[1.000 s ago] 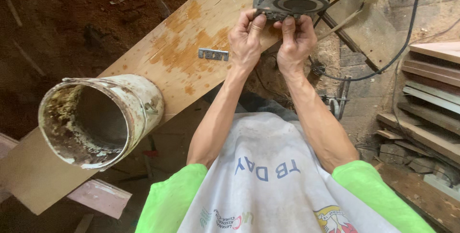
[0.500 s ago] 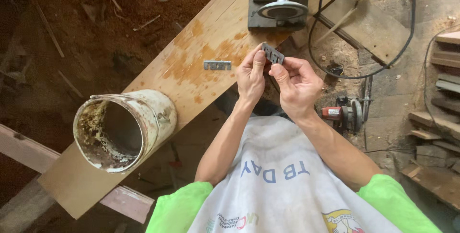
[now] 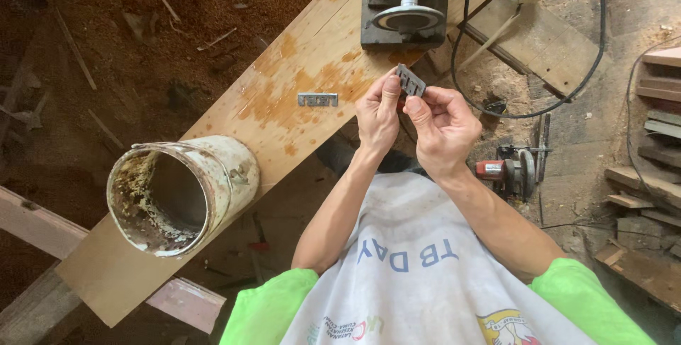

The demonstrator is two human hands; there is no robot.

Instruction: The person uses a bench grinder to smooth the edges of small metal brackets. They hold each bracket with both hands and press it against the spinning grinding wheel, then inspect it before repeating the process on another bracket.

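Both hands pinch a small flat grey metal blade with slots (image 3: 410, 79) over the near edge of a long wooden plank (image 3: 284, 82). My left hand (image 3: 377, 112) grips its left end with thumb and fingers; my right hand (image 3: 441, 126) grips it from below with thumb and forefinger. A second, similar grey metal blade (image 3: 317, 99) lies flat on the plank to the left of my hands. Just beyond the hands a bench grinder with a round metal disc (image 3: 407, 15) sits on a dark base on the plank.
A dirty white open bucket (image 3: 181, 192) rests on the plank's near left part. A black cable (image 3: 567, 96) loops on the right. A red circular saw (image 3: 512, 169) lies on the dusty floor, stacked timber (image 3: 656, 146) at far right, sawdust ground on the left.
My hands have drawn back from the grinder disc toward me, carrying the blade and tilting it up between the fingers. The view has shifted, so the bucket sits further right.
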